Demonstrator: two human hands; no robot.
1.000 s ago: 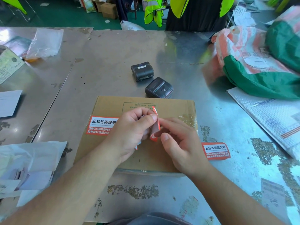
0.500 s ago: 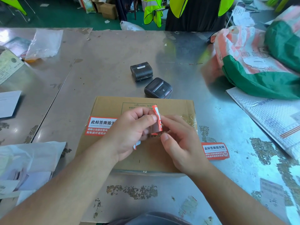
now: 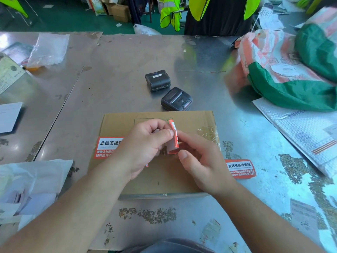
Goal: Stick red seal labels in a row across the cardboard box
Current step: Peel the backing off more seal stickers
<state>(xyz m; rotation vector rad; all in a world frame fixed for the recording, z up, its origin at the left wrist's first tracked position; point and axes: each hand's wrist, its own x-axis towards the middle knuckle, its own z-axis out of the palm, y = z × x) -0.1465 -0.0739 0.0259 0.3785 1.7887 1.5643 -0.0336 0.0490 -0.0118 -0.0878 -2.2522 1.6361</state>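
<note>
Box [image 3: 191,121] flat on metal table [image 3: 116,84]. Both hands over its middle, curled red label [image 3: 174,137] between them, held clear of the lid. Left hand [image 3: 145,148] pinches its upper part, thumb on top; right hand [image 3: 202,161] pinches the other side. Stuck label [image 3: 107,147] at box's left edge. Loose label [image 3: 240,168] on table just right of box. Two printers [image 3: 176,99] beyond

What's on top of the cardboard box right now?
A stuck red label sits at the cardboard box's left edge, half covered by the left hand. It and the right hand pinch a curled label above the box; what lies beneath them is hidden.
</note>
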